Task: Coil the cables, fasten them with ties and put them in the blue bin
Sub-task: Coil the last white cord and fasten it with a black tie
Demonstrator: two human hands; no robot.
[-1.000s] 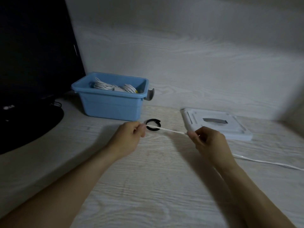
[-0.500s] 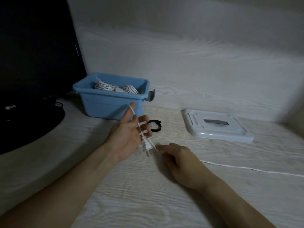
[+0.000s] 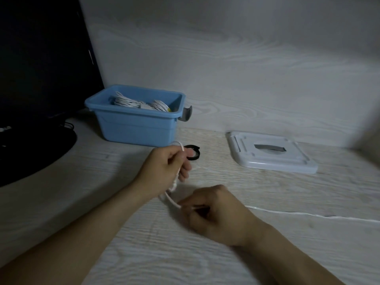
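The left hand point(image 3: 167, 168) is raised a little above the pale wood-grain counter point(image 3: 267, 254), its fingers curled round the white cable point(image 3: 308, 216): a small loop of it sticks up above the thumb, and the cable hangs down out of the bottom of the fist. From there it swings in a short curve to the right hand point(image 3: 213, 210), which lies low on the counter just in front of the left and pinches the cable between thumb and fingertips. Beyond the right hand the cable trails flat along the counter to the right edge of the view. A black tie point(image 3: 193, 154), curled into an open ring, lies on the counter just behind the left hand, partly hidden by its fingers. The blue bin point(image 3: 135, 128) stands further back and to the left, near the wall, with white coiled cables point(image 3: 141, 103) already in it. Its white lid point(image 3: 271, 154) lies flat on the counter, well to the right of the bin. A dark monitor point(image 3: 41, 58) fills the left side
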